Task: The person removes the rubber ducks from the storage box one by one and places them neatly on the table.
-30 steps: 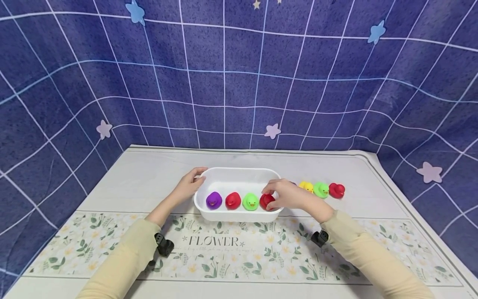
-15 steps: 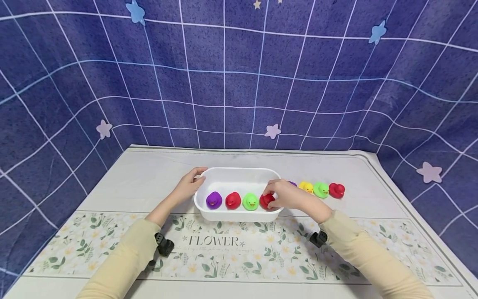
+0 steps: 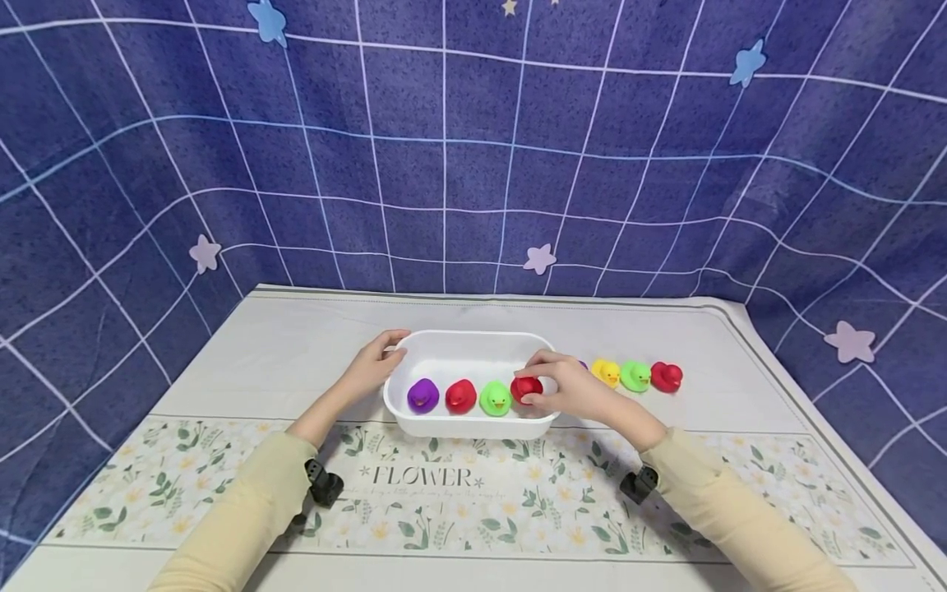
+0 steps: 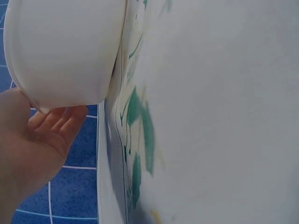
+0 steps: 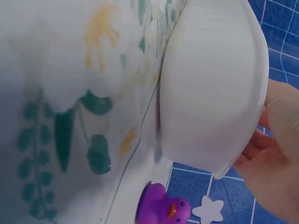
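My left hand (image 3: 375, 362) holds the left end of a white plastic tub (image 3: 473, 427); in the left wrist view its fingers (image 4: 65, 122) reach past the tub's end. My right hand (image 3: 570, 385) reaches over the tub's right rim and pinches a red rubber duck (image 3: 524, 388) between thumb and fingers. In the right wrist view the tub wall hides that duck and the fingertips. Along the tub's near side sit a purple duck (image 3: 423, 396), another red duck (image 3: 461, 397) and a green duck (image 3: 496, 400), in a row left of the pinched one.
To the right of the tub, a yellow duck (image 3: 607, 373), a green duck (image 3: 636, 376) and a red duck (image 3: 667, 376) stand on the tablecloth (image 3: 318, 321). A purple duck (image 5: 161, 205) there is mostly hidden by my right hand in the head view. A blue starry curtain (image 3: 473, 181) hangs behind.
My right hand has shifted the pinched red duck slightly up and back, away from the tub's near wall. My left hand keeps its place at the tub.
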